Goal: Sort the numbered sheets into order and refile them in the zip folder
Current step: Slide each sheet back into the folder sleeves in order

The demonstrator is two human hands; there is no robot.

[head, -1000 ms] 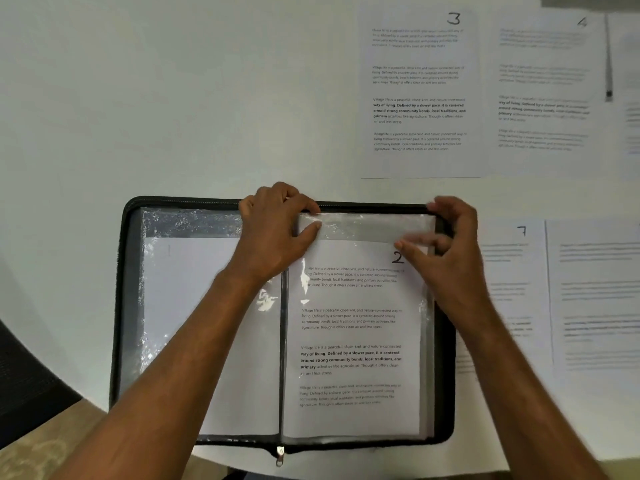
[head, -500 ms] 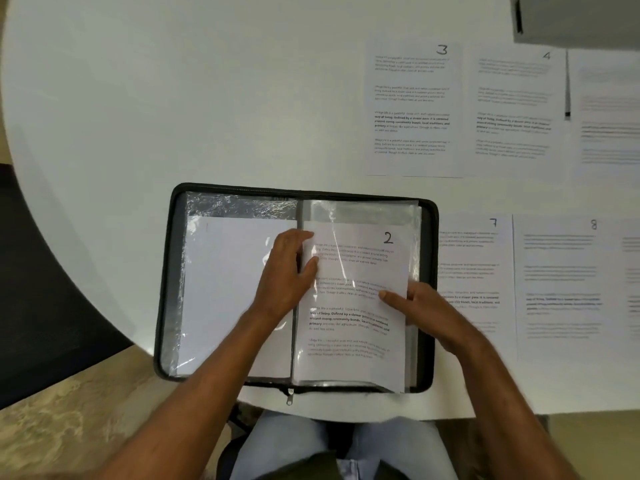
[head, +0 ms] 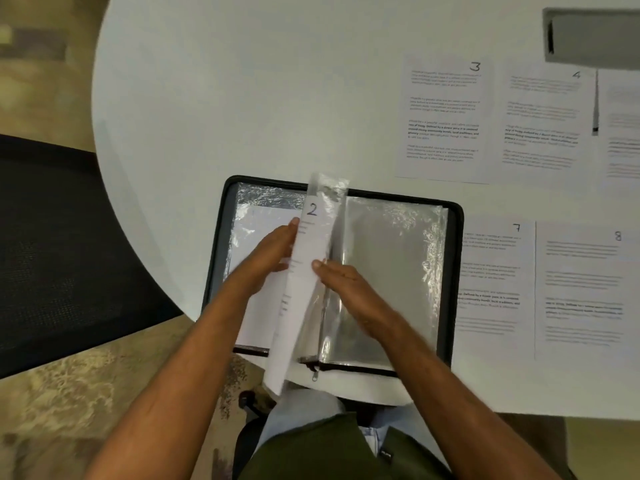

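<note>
The sleeve holding sheet 2 [head: 304, 271], flat a moment ago, now stands on edge, running six to twelve, sandwiched between the flat-fingered left hand [head: 266, 254] and right hand [head: 346, 289], with sheet 3 [head: 443, 119] lying at one o'clock, nearer the right.

White round table [head: 242, 81], black mesh chair [head: 52, 254], grey object, perhaps a box [head: 592, 39], patterned floor [head: 86, 403]
</note>
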